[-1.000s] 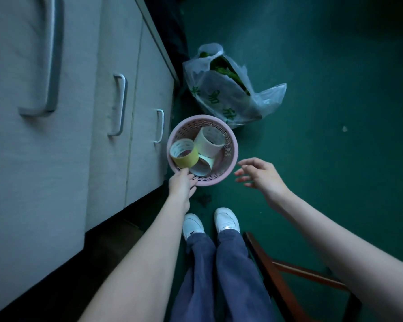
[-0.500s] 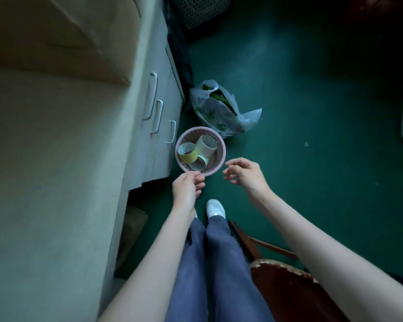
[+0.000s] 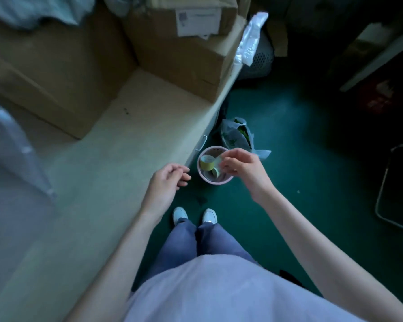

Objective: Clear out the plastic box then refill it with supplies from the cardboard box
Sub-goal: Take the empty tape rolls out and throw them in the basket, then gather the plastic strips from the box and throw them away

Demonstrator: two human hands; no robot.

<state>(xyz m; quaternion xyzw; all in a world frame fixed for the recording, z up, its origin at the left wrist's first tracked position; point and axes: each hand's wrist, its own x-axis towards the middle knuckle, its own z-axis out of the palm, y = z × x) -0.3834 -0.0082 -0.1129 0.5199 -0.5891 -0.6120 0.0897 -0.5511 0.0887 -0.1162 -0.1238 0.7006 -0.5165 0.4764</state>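
pink basket (image 3: 215, 181) beside counter edge (image 3: 203, 145)

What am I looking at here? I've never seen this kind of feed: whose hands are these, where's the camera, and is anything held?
There is no machine: one camera on a person's head looks down at their bare arms. The left hand hangs loosely curled over the counter's edge, holding nothing. The right hand is above the pink basket on the green floor; whether it holds anything is unclear. A yellow tape roll lies inside. Cardboard boxes sit on the counter.
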